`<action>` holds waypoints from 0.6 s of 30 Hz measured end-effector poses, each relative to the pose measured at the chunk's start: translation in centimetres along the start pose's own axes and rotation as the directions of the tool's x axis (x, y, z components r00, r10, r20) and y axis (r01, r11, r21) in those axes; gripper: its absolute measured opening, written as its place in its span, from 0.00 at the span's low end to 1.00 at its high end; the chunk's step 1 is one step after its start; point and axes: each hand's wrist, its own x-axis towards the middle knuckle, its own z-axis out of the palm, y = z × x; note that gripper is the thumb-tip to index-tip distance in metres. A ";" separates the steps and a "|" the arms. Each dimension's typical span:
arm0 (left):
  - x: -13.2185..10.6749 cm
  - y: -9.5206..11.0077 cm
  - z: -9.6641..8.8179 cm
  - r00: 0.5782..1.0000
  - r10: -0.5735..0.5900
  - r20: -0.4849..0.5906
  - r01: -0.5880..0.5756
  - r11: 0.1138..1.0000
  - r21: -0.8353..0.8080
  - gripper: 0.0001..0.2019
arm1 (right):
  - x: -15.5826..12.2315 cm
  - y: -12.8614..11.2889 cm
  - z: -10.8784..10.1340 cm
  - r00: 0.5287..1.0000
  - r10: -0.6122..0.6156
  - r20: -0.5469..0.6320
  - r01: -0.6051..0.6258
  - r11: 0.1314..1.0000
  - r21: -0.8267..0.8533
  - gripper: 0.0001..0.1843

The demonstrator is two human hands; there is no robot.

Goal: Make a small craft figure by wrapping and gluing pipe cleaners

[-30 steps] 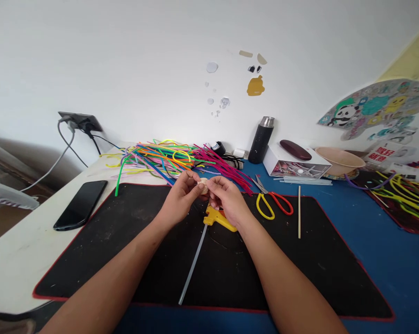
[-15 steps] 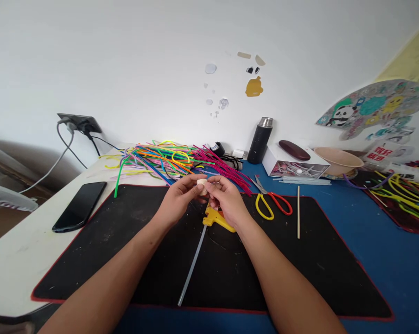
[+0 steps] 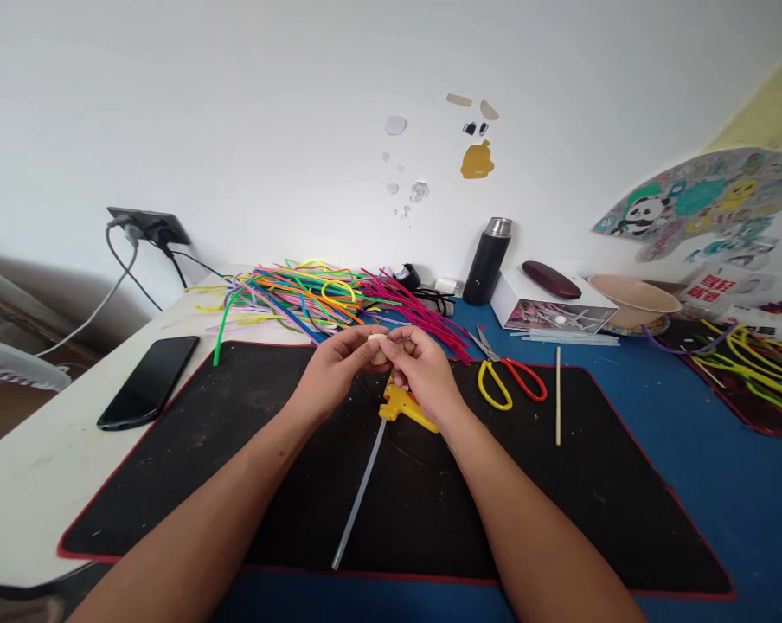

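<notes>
Between my two hands is a small cream-coloured roll (image 3: 379,353), mostly covered by my fingers. My left hand (image 3: 340,363) pinches it from the left, and my right hand (image 3: 420,368) from the right, with the thumbs nearly meeting in front. I cannot make out what the roll is made of. Below my right hand, a yellow glue gun (image 3: 407,409) lies on the black mat (image 3: 235,484), partly hidden by that hand. A translucent glue stick (image 3: 360,493) sticks out of its back end towards me.
Scissors (image 3: 508,374) with yellow and red handles and a thin wooden stick (image 3: 558,398) lie right of my hands. Colourful pipe cleaners (image 3: 300,298) are heaped behind. A phone (image 3: 150,381) lies left; a black flask (image 3: 487,264), white box (image 3: 540,303) and bowl (image 3: 631,298) stand behind right.
The roll has tipped or turned slightly between my fingertips, and less of it shows above the thumbs. Both hands keep their place; the camera view has shifted very slightly.
</notes>
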 end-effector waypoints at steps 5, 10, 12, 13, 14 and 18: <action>0.0 0.1 0.2 1.000 -0.003 0.002 0.003 1.000 0.013 0.20 | 0.0 0.3 0.0 1.000 -0.004 -0.011 0.004 1.000 0.003 0.23; 0.1 0.3 0.2 1.000 -0.015 -0.019 0.014 0.997 -0.074 0.20 | -0.1 -0.4 -0.2 0.999 0.043 -0.011 -0.042 0.997 0.058 0.24; 0.1 0.4 0.2 0.999 -0.008 -0.043 0.003 0.994 -0.110 0.20 | -0.1 -0.7 -0.3 0.998 0.059 -0.010 -0.058 0.994 0.088 0.24; 0.1 0.4 0.1 0.998 -0.004 -0.055 -0.002 0.993 -0.119 0.20 | -0.1 -0.7 -0.3 0.998 0.064 -0.007 -0.063 0.994 0.091 0.24; 0.1 0.4 0.1 0.998 -0.003 -0.061 -0.005 0.993 -0.120 0.20 | -0.1 -0.7 -0.3 0.998 0.063 -0.006 -0.062 0.994 0.087 0.24; 0.1 0.2 0.0 0.999 0.000 -0.037 -0.003 0.995 -0.095 0.19 | 0.0 -0.1 -0.3 0.999 0.047 -0.014 -0.046 0.998 0.052 0.22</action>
